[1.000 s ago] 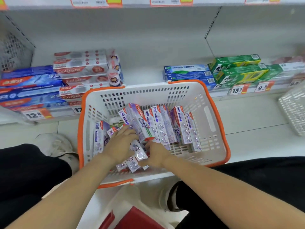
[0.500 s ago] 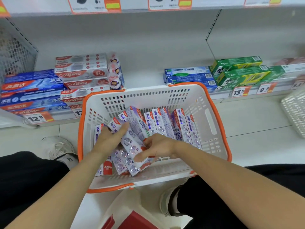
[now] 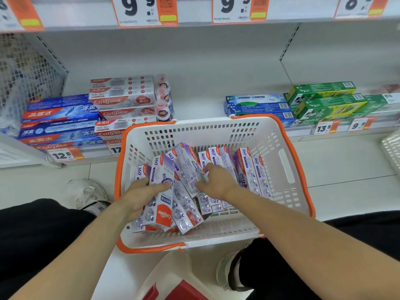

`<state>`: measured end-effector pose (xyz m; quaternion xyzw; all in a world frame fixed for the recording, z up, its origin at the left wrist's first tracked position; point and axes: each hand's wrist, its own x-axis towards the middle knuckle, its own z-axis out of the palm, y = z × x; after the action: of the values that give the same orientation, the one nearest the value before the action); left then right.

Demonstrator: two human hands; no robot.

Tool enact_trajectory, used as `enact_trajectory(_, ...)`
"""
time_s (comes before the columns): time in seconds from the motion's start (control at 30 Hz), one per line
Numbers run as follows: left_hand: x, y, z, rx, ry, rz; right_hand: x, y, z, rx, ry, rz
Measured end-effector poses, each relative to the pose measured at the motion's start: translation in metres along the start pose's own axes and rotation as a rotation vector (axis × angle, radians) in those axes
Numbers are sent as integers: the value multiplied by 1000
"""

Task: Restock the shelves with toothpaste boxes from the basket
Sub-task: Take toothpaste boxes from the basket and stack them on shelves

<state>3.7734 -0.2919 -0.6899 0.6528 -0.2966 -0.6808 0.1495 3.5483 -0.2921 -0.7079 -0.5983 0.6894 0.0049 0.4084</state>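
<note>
A white basket [image 3: 287, 169] with an orange rim is seen on the floor [image 3: 346, 169], just before the front edge of the bottom shelf [image 3: 205, 109]. Purple-and-white toothpaste boxes [image 3: 249, 169] are held in it: several stand on end in a row along its right half, while others lie slanted and overlapping in its left half.

The left hand [image 3: 138, 195] is curled round one box [image 3: 161, 195] near the basket's left wall, the thumb laid across the box's face and the fingers hidden behind it; the box is tilted, its red end towards the basket's near wall. The right hand [image 3: 216, 180] is placed among the boxes at the basket's middle, its fingers bent on the upper end of a slanted box; whether that box is truly pinched cannot be told.

On the shelf's left part, stacks of blue boxes [image 3: 58, 124] and red-and-white boxes [image 3: 121, 100] are seen, with small bottles [image 3: 162, 100] just beside them. On its right part lie light-blue boxes [image 3: 257, 105] and green boxes [image 3: 324, 98]. Price tags [image 3: 324, 127] are fixed along the shelf's front edge. The stretch of shelf behind the basket shows bare.
</note>
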Motion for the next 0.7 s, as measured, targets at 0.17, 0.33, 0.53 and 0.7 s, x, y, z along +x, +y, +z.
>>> enact_trajectory(0.17, -11, -6, 3, -6, -58, 1, 6, -3, 26, 68, 19, 73)
enact_trajectory(0.33, -9, -3, 5, 146, -36, 108, 11, -6, -1, 486, -107, 274)
enact_trajectory(0.53, 4, -5, 8, 602, -15, 268, -7, 21, -52, 810, -182, 384)
enact_trajectory(0.7, 6, -4, 25, 766, -35, 177, -19, 40, -82, 800, -77, 302)
